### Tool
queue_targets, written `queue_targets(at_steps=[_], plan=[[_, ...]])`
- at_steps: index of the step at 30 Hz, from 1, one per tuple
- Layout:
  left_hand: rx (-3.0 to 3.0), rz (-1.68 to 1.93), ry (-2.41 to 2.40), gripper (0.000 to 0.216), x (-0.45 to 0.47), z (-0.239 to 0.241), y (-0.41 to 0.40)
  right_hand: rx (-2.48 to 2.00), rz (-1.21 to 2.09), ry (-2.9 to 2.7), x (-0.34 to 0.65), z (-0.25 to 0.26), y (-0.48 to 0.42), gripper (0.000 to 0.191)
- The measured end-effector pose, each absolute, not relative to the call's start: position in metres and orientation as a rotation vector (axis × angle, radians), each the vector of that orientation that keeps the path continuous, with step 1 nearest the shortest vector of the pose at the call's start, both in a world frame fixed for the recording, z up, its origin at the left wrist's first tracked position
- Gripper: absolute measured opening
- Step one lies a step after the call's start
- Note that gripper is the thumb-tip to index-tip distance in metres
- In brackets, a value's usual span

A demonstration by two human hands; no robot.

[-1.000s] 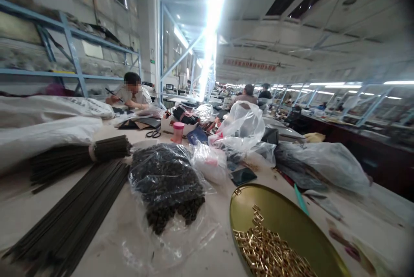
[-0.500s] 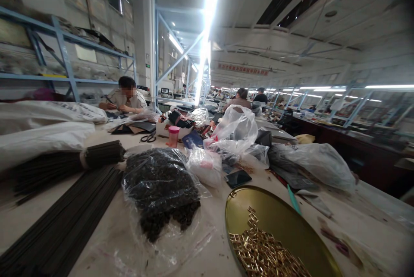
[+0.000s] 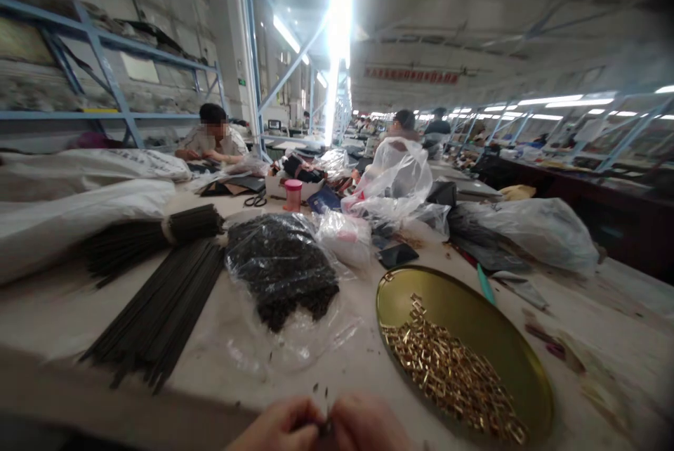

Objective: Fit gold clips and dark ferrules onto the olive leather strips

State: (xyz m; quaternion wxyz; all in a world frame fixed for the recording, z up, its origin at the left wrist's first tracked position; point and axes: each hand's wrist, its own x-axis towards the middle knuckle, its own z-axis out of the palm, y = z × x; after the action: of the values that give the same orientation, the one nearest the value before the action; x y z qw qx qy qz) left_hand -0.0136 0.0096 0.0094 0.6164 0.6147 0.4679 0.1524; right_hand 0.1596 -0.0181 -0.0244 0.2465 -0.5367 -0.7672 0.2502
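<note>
At the bottom edge, my left hand (image 3: 284, 426) and my right hand (image 3: 368, 424) meet with fingers pinched together. A small dark piece (image 3: 325, 430) shows between the fingertips; its kind is too blurred and covered to make out. To the right of my hands lies an oval gold tray (image 3: 505, 338) holding a heap of gold metal buckles (image 3: 453, 374). Beyond my hands is a clear plastic bag of small black pieces (image 3: 281, 261). On the left are a loose stack of long dark strips (image 3: 163, 310) and a tied bundle of dark strips (image 3: 194, 224).
White sacks (image 3: 84, 219) lie at the left. Behind the bag are a pink-lidded jar (image 3: 293, 194), scissors (image 3: 255, 199), a white plastic packet (image 3: 345, 237) and crumpled clear bags (image 3: 394, 173). A teal tool (image 3: 485, 284) lies past the tray. A co-worker (image 3: 215, 138) sits across the table.
The view has tilted down and drawn back, so the table's front edge and the whole tray show. Both my hands have come into view at the bottom, fingers together.
</note>
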Motion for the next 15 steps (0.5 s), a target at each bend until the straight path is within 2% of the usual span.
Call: queue_targets(at_steps=[2, 4, 7, 12, 15], plan=[[1.280, 0.350, 1.120, 0.008, -0.016, 0.011, 0.011, -1.544, 0.662, -2.040, 0.160, -0.029, -0.020, 0.033], [1.172, 0.372, 1.108, 0.012, -0.019, 0.015, 0.014, -1.506, 0.663, -2.063, 0.159, -0.031, -0.021, 0.037], [1.177, 0.372, 1.087, 0.015, -0.022, 0.023, 0.018, -1.356, 0.937, -2.123, 0.157, -0.030, -0.023, 0.039], [1.646, 0.369, 1.124, 0.019, -0.020, 0.015, 0.012, -1.405, 1.354, -1.582, 0.155, -0.028, -0.011, 0.047], [1.959, 0.384, 1.170, 0.027, -0.018, 0.000, 0.008, -1.433, 1.452, -1.370, 0.153, -0.031, -0.001, 0.039]])
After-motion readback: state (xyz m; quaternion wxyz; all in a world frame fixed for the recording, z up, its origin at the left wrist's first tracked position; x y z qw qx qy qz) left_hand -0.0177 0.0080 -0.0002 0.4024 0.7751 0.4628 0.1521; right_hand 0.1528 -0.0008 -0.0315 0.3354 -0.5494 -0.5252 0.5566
